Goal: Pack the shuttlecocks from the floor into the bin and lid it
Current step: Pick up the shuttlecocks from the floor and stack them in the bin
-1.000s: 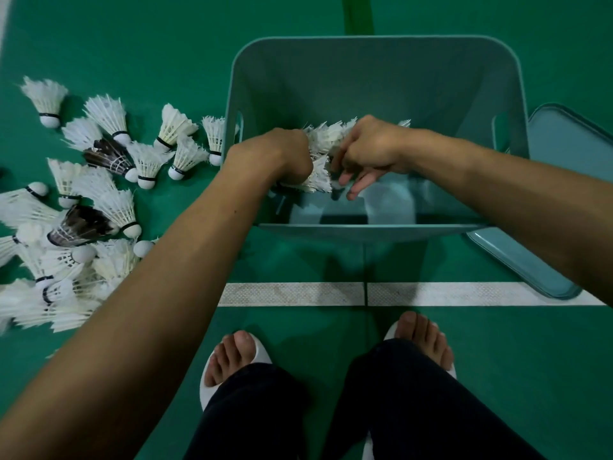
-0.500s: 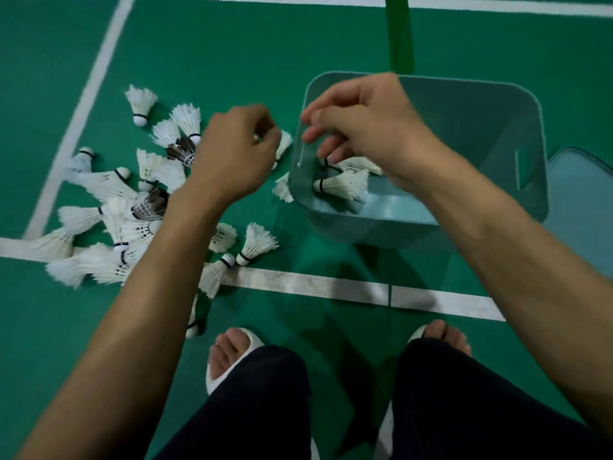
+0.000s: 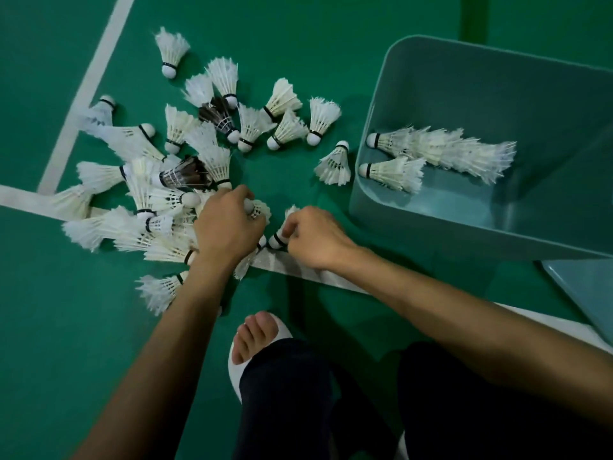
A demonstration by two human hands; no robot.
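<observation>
Now shuttlecocks (image 3: 172, 180) are gathered from the floor (image 3: 298, 44).
One is gripped by each of the hands, left (image 3: 229, 224) and right (image 3: 315, 237); several lie in the bin (image 3: 431, 224).

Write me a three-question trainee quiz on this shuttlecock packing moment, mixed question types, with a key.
1. True or false: the lid is already on the bin.
2. Multiple choice: the nested stack of shuttlecocks lies
A. on the floor line
B. inside the bin
C. on the lid
3. Fill in: the left hand and the right hand each close on a ____ from the floor.

Key
1. False; the lid lies on the floor beside the bin.
2. B
3. shuttlecock
</observation>
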